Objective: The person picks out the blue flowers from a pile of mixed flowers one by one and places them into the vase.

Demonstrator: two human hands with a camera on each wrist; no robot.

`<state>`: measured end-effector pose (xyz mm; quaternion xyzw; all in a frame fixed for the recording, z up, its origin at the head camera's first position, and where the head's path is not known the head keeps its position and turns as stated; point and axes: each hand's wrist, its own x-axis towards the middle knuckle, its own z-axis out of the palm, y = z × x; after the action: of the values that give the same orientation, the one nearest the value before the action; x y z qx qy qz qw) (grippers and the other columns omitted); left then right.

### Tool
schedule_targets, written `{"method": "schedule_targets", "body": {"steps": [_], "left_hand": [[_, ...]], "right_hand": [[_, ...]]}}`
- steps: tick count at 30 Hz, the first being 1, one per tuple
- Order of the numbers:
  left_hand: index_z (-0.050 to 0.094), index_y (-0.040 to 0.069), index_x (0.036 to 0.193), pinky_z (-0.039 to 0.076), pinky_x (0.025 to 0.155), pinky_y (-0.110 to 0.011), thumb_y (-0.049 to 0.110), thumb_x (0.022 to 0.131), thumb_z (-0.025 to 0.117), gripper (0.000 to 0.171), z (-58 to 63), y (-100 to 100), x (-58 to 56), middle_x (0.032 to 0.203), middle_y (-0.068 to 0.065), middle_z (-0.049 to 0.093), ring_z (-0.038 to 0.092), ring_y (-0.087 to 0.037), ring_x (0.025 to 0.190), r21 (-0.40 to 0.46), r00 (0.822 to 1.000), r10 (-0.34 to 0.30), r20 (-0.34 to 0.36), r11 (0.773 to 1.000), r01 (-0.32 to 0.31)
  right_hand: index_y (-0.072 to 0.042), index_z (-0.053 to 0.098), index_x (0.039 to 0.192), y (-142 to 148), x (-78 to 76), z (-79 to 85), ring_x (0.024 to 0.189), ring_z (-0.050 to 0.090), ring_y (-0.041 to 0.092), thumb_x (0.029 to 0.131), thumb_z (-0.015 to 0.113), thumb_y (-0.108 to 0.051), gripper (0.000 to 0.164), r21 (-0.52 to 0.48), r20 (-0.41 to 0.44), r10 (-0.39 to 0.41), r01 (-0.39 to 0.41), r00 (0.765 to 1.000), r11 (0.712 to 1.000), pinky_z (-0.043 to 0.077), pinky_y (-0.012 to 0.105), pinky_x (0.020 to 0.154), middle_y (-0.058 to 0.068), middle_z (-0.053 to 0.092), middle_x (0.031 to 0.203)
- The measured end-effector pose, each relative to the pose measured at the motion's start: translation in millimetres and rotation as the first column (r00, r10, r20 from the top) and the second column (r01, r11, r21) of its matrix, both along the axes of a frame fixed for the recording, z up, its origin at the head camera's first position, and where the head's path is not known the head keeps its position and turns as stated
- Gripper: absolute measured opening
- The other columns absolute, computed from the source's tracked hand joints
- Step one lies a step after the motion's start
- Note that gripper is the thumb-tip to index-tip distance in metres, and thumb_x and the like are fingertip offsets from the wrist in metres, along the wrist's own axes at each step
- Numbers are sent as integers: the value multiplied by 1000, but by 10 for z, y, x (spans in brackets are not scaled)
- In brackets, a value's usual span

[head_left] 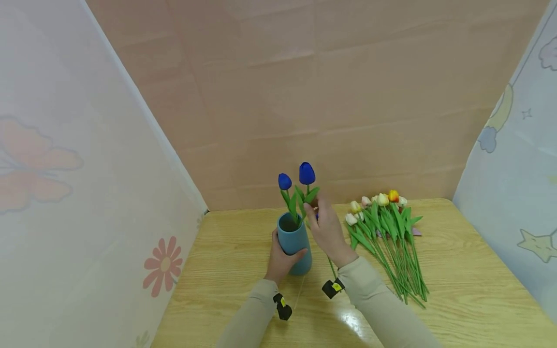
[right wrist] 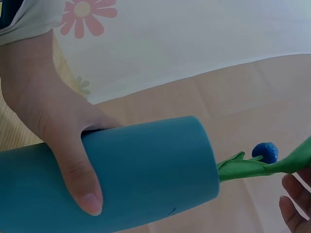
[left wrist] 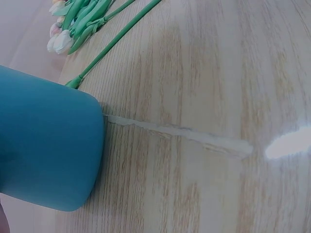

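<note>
My left hand (head_left: 280,261) grips a blue vase (head_left: 293,241) around its side, the thumb across the front in the right wrist view. The vase stands upright on the table. A shorter blue tulip (head_left: 285,181) has its stem inside the vase mouth. A taller blue tulip (head_left: 307,173) rises beside it, its lower stem at the vase mouth. My right hand (head_left: 328,232) pinches this taller tulip around its leaves; the exact contact is partly hidden. Behind the right hand, another blue tulip shows only a bit of bloom (head_left: 317,217) and a stem (head_left: 332,267) on the table.
To the right lies a bunch of tulips (head_left: 391,232) in white, yellow, pink and orange, stems toward the front. A wooden table (head_left: 235,299) carries everything. A brown backdrop (head_left: 261,96) stands behind, with patterned white panels (head_left: 87,145) at the sides.
</note>
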<state>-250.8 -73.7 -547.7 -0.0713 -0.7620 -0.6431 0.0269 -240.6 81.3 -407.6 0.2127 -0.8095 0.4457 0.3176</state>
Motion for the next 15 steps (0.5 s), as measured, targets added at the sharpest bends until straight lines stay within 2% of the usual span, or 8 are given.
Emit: {"method": "schedule_targets", "body": {"steps": [4, 7, 13, 15], "left_hand": [[24, 27, 147, 37, 105, -57, 28, 77, 83, 92, 80, 1, 46, 140, -3, 44, 47, -28, 127, 5, 1000, -4, -4, 1000, 4], [24, 25, 147, 37, 105, -58, 26, 77, 83, 91, 123, -5, 69, 140, -4, 44, 47, -30, 127, 2, 1000, -11, -18, 1000, 11], [24, 24, 147, 38, 104, -56, 26, 78, 82, 90, 103, -9, 62, 141, -4, 44, 47, -28, 127, -17, 999, -16, -37, 1000, 15], [24, 24, 147, 38, 104, -56, 26, 78, 82, 90, 95, -3, 57, 141, -4, 44, 47, -27, 127, -18, 999, -13, -38, 1000, 12]], "right_hand": [[-2, 54, 102, 2, -33, -38, 77, 58, 19, 99, 55, -8, 7, 13, -22, -11, 12, 1000, 1000, 54, 33, 68, 12, 52, 99], [-2, 56, 99, 3, -62, -70, 82, 58, 20, 97, 57, -8, 6, 11, -25, -22, 22, 999, 1000, 55, 33, 70, 12, 52, 98], [-3, 49, 114, 9, -106, -170, 80, 60, 22, 92, 67, -10, 30, 10, -27, -86, 87, 996, 996, 52, 34, 63, 10, 61, 92], [-3, 49, 117, 9, -136, -220, 78, 62, 23, 91, 68, -12, 33, 26, -35, -115, 116, 993, 993, 52, 35, 61, 11, 64, 92]]}}
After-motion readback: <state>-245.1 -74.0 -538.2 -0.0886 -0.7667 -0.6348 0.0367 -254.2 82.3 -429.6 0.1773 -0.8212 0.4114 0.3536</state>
